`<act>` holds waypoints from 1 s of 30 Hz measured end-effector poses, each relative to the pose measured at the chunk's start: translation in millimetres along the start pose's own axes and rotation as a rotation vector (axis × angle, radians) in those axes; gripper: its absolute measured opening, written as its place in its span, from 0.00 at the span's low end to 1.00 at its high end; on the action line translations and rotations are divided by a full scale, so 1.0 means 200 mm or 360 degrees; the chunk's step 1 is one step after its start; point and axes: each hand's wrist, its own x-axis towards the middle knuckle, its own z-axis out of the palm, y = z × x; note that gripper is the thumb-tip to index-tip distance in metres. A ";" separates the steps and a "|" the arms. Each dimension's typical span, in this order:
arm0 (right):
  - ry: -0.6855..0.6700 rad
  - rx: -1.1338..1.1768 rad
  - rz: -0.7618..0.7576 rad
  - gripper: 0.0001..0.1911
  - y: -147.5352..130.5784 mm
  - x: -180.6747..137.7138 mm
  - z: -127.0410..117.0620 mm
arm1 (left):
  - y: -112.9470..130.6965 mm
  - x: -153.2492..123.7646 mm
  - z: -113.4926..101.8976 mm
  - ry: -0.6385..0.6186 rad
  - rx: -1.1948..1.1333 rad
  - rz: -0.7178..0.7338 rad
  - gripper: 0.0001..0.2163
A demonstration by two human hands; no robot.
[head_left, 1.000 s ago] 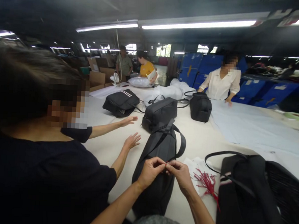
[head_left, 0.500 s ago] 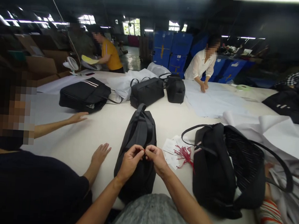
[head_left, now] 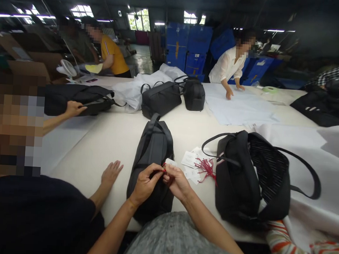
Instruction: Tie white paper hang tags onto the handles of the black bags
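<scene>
In front of me a black bag (head_left: 160,140) lies lengthwise on the table, its handle strap along the top. Above it my left hand (head_left: 143,184) is closed in a pinch on a thin red string (head_left: 164,167). My right hand (head_left: 179,182), fingertips touching the left ones, grips the same string and a white hang tag (head_left: 171,162) that sticks up behind the fingers. Whether the string passes through part of the bag is hidden by my fingers. Just right of the bag lie loose white tags (head_left: 189,159) with a bunch of red strings (head_left: 207,169).
An unzipped black bag (head_left: 234,188) with striped lining stands at right, near a striped sleeve (head_left: 287,241). At left a co-worker's hand (head_left: 112,172) rests on the table (head_left: 100,138); another grips a black bag (head_left: 56,97). More black bags (head_left: 162,99) stand farther back.
A white tag now shows upright at my right fingers, which have turned slightly. The left co-worker's far hand has taken hold of the bag there, and that bag has shifted left.
</scene>
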 end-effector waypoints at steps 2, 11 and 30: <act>-0.0004 -0.0083 -0.0058 0.15 -0.01 -0.02 0.01 | 0.01 -0.01 0.00 -0.0010 0.0022 0.0022 0.05; -0.0008 -0.0626 -0.0748 0.11 -0.10 -0.11 0.06 | 0.11 0.00 0.04 0.0015 -0.0200 -0.0088 0.07; -0.0263 -0.1737 -0.0955 0.18 -0.22 -0.19 0.00 | 0.18 0.04 0.02 -0.0090 -0.0213 -0.0321 0.09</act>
